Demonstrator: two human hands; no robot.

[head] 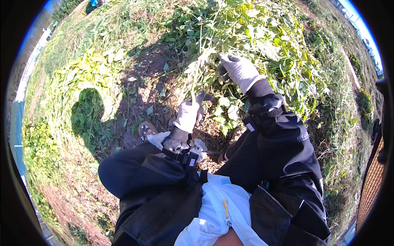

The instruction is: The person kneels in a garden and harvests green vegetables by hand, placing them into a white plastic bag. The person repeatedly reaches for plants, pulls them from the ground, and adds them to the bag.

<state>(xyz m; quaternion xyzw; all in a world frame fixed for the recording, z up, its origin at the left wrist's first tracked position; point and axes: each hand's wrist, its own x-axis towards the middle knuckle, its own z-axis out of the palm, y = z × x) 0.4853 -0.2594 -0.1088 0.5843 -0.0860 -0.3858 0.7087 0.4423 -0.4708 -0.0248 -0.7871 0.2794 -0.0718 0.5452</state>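
Note:
My left hand [190, 112], in a white glove with a dark palm, is closed around a pale plant stem [193, 92]. The stem runs up into a tangle of dry, withered leaves [204, 58]. My right hand [241, 70], gloved the same way, is at the left side of a heap of leafy vines [274, 49]. Its fingers are curled beside the dry leaves; whether they pinch anything is hidden. A thin translucent plastic sheet or bag [198, 149] shows beneath my left wrist.
My brown shoe [146, 129] with flower decorations stands on bare soil [130, 130] at the left. Yellow-green plants [80, 72] grow beyond it, partly under my shadow [87, 113]. A woven straw-coloured thing [371, 181] edges the view at right. Further off is a blue object [94, 2].

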